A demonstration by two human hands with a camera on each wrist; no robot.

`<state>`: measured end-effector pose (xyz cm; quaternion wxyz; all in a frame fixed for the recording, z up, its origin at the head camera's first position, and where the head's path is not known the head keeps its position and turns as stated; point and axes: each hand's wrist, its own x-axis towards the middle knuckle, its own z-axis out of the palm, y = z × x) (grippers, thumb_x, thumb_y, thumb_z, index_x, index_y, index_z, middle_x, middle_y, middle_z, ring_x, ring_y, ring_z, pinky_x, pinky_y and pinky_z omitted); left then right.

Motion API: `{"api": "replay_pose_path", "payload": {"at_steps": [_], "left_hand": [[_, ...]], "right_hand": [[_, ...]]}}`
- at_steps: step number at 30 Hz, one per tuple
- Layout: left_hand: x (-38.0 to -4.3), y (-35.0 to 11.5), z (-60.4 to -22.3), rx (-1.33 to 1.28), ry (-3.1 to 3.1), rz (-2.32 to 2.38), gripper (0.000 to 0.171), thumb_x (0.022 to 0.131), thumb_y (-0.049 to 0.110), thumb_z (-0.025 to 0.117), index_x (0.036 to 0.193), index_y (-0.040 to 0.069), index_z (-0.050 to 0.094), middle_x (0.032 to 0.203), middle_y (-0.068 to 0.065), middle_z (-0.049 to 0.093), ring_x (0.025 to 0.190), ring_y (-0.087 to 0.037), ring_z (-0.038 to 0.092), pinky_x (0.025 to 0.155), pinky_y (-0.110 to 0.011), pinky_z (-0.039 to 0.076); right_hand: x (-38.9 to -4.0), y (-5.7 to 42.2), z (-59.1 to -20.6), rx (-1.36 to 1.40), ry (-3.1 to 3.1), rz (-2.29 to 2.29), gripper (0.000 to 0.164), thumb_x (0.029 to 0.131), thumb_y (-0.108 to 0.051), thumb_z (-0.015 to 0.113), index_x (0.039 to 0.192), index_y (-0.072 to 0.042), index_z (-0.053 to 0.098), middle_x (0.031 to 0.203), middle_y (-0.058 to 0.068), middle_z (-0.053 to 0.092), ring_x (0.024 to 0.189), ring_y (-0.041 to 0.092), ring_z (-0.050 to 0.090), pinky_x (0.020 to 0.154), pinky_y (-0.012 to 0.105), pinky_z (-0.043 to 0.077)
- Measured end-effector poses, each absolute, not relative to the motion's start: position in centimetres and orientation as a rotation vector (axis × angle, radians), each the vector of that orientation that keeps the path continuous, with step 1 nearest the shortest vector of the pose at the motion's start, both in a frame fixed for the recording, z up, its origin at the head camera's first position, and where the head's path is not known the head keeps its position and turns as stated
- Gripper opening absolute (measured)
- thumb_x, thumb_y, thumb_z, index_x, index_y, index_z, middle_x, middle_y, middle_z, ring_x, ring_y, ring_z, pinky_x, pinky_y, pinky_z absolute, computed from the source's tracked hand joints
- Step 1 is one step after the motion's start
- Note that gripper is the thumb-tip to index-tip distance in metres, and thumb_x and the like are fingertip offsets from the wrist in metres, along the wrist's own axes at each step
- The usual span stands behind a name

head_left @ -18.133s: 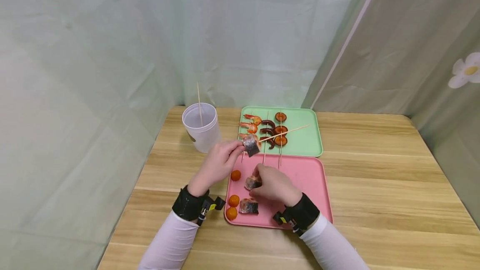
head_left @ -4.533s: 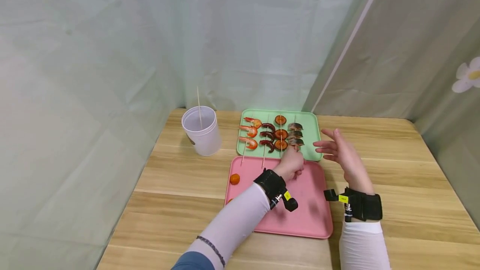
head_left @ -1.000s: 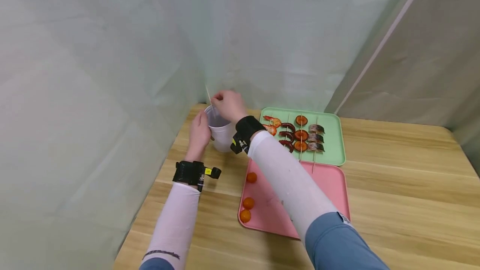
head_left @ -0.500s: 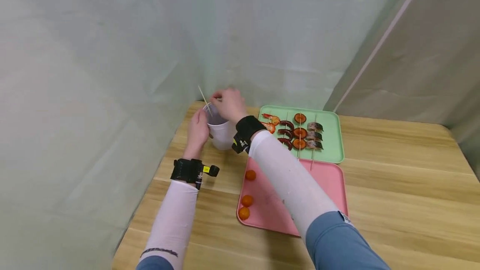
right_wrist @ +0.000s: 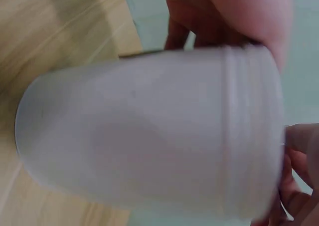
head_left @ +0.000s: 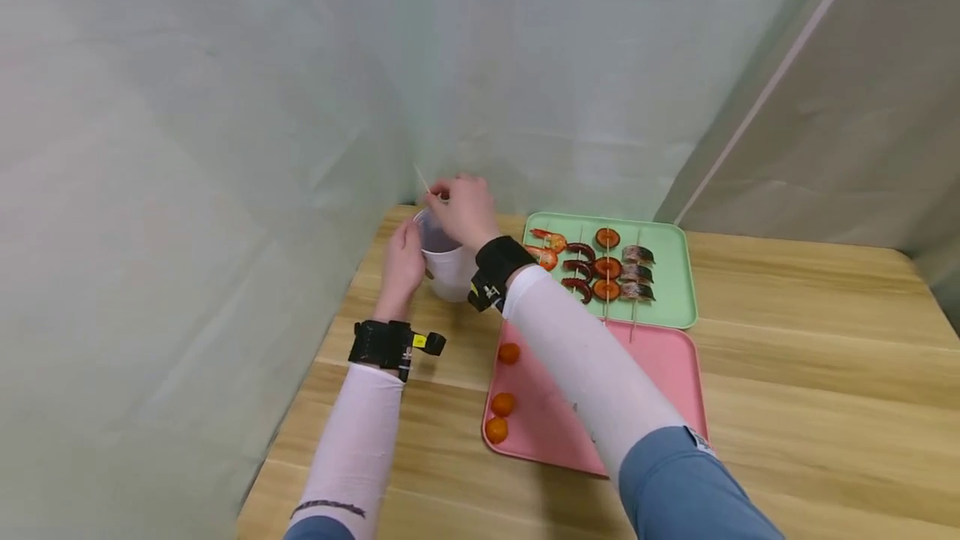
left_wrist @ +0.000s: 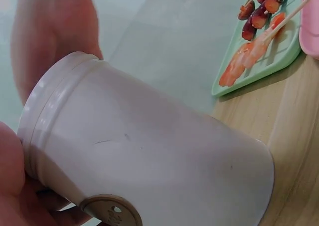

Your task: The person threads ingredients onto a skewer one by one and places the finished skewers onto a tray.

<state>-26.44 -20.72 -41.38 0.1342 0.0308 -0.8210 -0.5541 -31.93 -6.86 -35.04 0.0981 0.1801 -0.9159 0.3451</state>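
Observation:
A white plastic cup [head_left: 450,277] stands at the back left of the wooden table. My left hand [head_left: 402,261] grips its left side near the rim, thumb at the top edge and fingers round the wall, as the left wrist view shows. Over the mouth is my right hand [head_left: 467,211], its fingertips pinching a thin wooden skewer [head_left: 422,177] that leans up and left. The skewer's lower end is hidden by the hand and cup. In the right wrist view the right fingers [right_wrist: 299,173] are just beyond the cup's rim.
A green tray [head_left: 678,273] holds skewers of shrimp [head_left: 542,257], tentacles [head_left: 577,270], mushroom slices [head_left: 607,267] and fish pieces [head_left: 637,273]. In front lies a pink tray [head_left: 652,373] with three orange balls [head_left: 503,404] along its left side. Curtains [head_left: 570,90] hang behind the table.
Earlier, both hands held fish pieces; later a fish skewer lay on the green tray, left hand at its end. Both hands are now at the cup. Lately the skewer has shifted to my right fingertips.

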Motion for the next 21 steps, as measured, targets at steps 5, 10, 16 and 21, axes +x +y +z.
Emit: {"api": "replay_pose_path", "payload": {"at_steps": [5, 10, 16, 21], "left_hand": [[-26.2, -21.3, -40.7, 0.044, -2.382, -1.449, 0.055, 0.117, 0.033, 0.037, 0.157, -0.003, 0.046, 0.147, -0.028, 0.052, 0.131, -0.038, 0.053, 0.108, -0.048, 0.046], [-25.2, -20.9, -38.5, -0.226, -2.203, -1.032, 0.045, 0.114, 0.025, 0.052, 0.148, -0.004, 0.054, 0.148, -0.027, 0.049, 0.139, -0.043, 0.046, 0.117, -0.056, 0.034], [-23.2, -19.3, -35.9, -0.691, -2.019, -0.482, 0.031, 0.108, 0.019, 0.062, 0.134, 0.002, 0.065, 0.131, -0.02, 0.063, 0.119, -0.043, 0.06, 0.092, -0.06, 0.048], [-21.7, -18.3, -35.8, -0.889, -2.037, -0.409, 0.034, 0.109, 0.021, 0.061, 0.137, 0.003, 0.064, 0.133, -0.019, 0.062, 0.122, -0.042, 0.06, 0.099, -0.059, 0.049]], "right_hand": [[-31.0, -4.2, -33.7, 0.576, -2.582, 1.384, 0.027, 0.111, -0.027, 0.061, 0.121, -0.007, 0.076, 0.107, 0.005, 0.074, 0.098, 0.017, 0.066, 0.087, 0.029, 0.051], [-29.4, -0.7, -32.7, 0.592, -2.383, 1.662, 0.025, 0.112, -0.023, 0.057, 0.116, -0.005, 0.073, 0.1, 0.01, 0.073, 0.095, 0.019, 0.067, 0.081, 0.029, 0.046], [-25.8, 3.8, -32.5, 0.559, -2.119, 1.951, 0.028, 0.114, -0.021, 0.051, 0.121, -0.002, 0.071, 0.105, 0.01, 0.072, 0.109, 0.021, 0.066, 0.09, 0.032, 0.045], [-22.1, 7.2, -34.2, 0.421, -1.974, 2.099, 0.033, 0.116, -0.029, 0.048, 0.121, -0.004, 0.069, 0.106, 0.01, 0.07, 0.103, 0.025, 0.063, 0.088, 0.037, 0.044]]}}
